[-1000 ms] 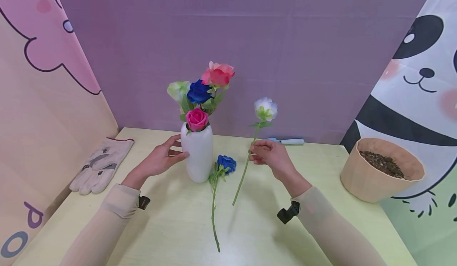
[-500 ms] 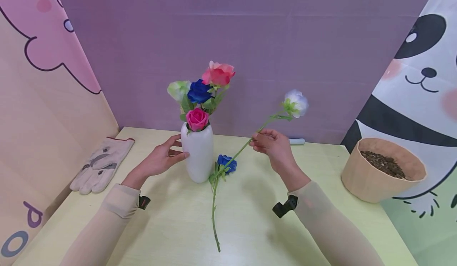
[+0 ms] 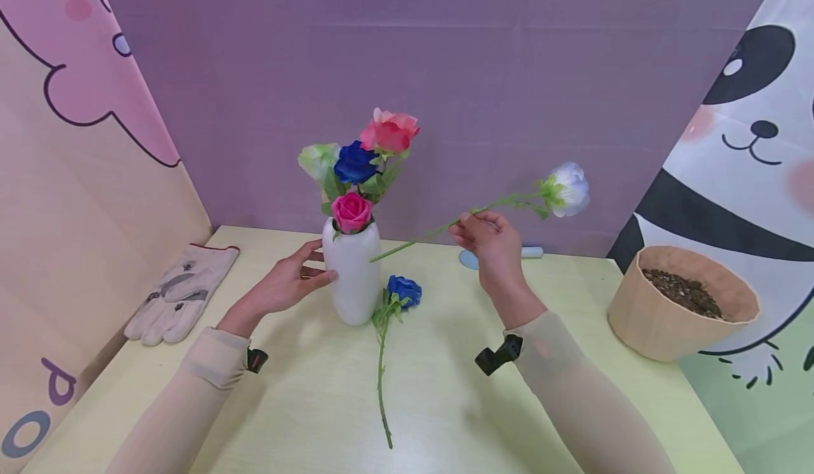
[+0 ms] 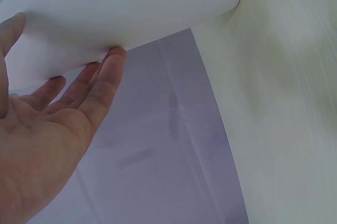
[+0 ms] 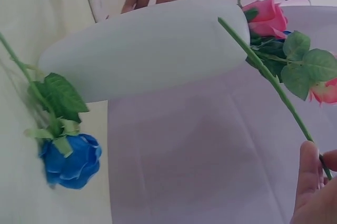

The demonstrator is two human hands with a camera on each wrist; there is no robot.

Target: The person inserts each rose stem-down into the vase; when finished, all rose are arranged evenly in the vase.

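A white vase (image 3: 353, 283) stands mid-table with several flowers in it, among them a pink rose (image 3: 350, 211) and a blue rose (image 3: 354, 163). My left hand (image 3: 316, 262) holds the vase's left side, thumb in front and fingers behind; the left wrist view shows the fingertips (image 4: 113, 58) on the vase (image 4: 121, 8). My right hand (image 3: 464, 223) pinches the stem of a white flower (image 3: 568, 188) held almost level above the table. Its cut end (image 5: 224, 23) points at the vase (image 5: 147, 50) near the mouth. A loose blue rose (image 3: 403, 290) lies on the table beside the vase.
A pair of work gloves (image 3: 181, 290) lies at the table's left edge. A tan pot of soil (image 3: 683, 308) stands at the right. A light-blue tool (image 3: 524, 252) lies behind my right hand by the purple backdrop. Printed panels close in both sides.
My right hand has risen and tipped the white flower from upright to nearly level, its head swinging right and its cut end toward the vase. The left hand has stayed on the vase.
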